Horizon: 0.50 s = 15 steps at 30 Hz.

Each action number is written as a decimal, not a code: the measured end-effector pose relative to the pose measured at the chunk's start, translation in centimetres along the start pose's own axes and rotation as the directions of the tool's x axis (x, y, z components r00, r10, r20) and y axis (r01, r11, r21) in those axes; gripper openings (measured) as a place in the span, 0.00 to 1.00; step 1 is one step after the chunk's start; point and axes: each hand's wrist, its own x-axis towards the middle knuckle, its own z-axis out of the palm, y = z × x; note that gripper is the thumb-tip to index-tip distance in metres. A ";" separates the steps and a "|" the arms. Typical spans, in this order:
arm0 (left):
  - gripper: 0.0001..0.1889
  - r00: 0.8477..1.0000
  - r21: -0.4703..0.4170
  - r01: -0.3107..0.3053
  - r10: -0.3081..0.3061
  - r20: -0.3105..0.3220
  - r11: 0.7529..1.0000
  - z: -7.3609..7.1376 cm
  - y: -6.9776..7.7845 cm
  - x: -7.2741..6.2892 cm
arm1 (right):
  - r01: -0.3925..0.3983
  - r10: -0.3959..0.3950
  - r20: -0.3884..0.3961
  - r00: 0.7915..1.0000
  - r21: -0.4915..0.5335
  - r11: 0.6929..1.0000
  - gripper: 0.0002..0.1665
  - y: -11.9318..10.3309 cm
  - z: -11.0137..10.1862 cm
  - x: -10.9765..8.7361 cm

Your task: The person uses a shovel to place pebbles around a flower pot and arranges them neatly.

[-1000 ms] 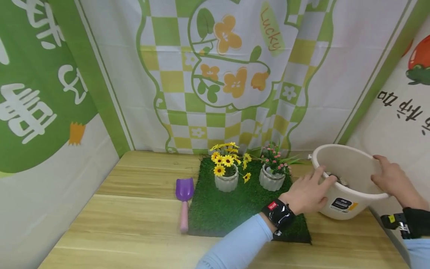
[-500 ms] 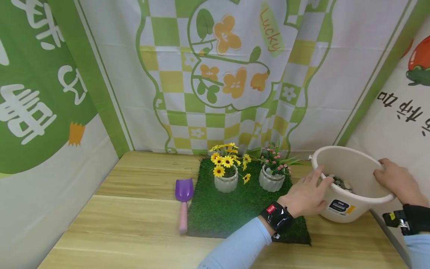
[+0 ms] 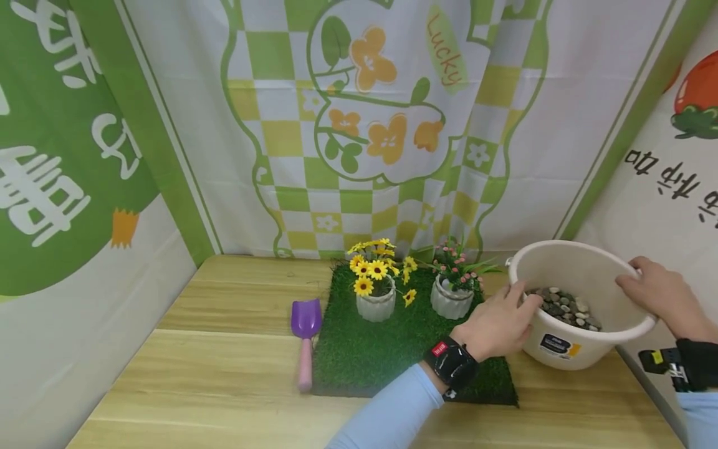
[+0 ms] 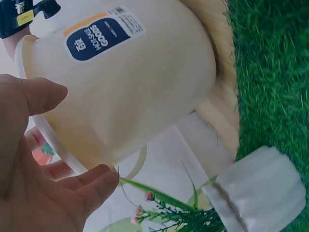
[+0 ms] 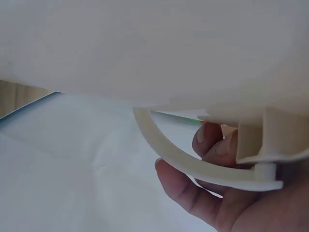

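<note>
A cream plastic bucket (image 3: 589,349) stands at the table's right end in the head view, leaning toward me. Grey, brown and pale pebbles (image 3: 563,310) lie inside it. My left hand (image 3: 496,324) grips the rim's near left side; in the left wrist view the thumb lies along the outer wall and some fingers reach behind the rim. With my right hand (image 3: 662,293) I hold the rim's right side, thumb over the edge. In the right wrist view, its fingers are under the rim around the bucket's curved handle (image 5: 193,166).
A green turf mat (image 3: 387,362) covers the table's middle, bearing a white pot of yellow flowers (image 3: 377,305) and another of pink flowers (image 3: 452,302). Left of the mat lies a purple trowel (image 3: 305,343) with a pink grip. Printed curtain (image 3: 381,206) hangs behind the wooden table (image 3: 213,362).
The bucket has tipped further toward me, and many more pebbles show inside. My right hand has shifted its hold along the rim; the left stays at the near left side.
</note>
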 end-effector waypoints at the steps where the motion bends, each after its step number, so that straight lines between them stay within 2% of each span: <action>1: 0.19 1.000 0.003 -0.003 0.003 -0.009 1.000 -0.1 0.0 -0.1 | 0.005 -0.005 0.008 1.000 0.000 1.000 0.27 -0.1 0.0 -0.1; 5: 0.13 0.999 -0.022 -0.039 0.038 -0.033 0.999 -0.8 0.0 -0.4 | 0.033 -0.033 0.020 0.999 0.002 0.999 0.26 -0.4 0.0 -0.9; 9: 0.12 0.999 -0.084 -0.044 0.043 -0.016 0.996 -1.4 0.1 -0.4 | 0.041 -0.041 -0.030 0.999 0.014 0.999 0.27 -0.5 0.4 -1.7; 15: 0.12 0.998 -0.063 -0.064 0.062 -0.033 0.996 -1.2 0.0 -0.6 | 0.026 -0.024 -0.084 0.996 0.019 0.999 0.27 -0.9 0.6 -2.0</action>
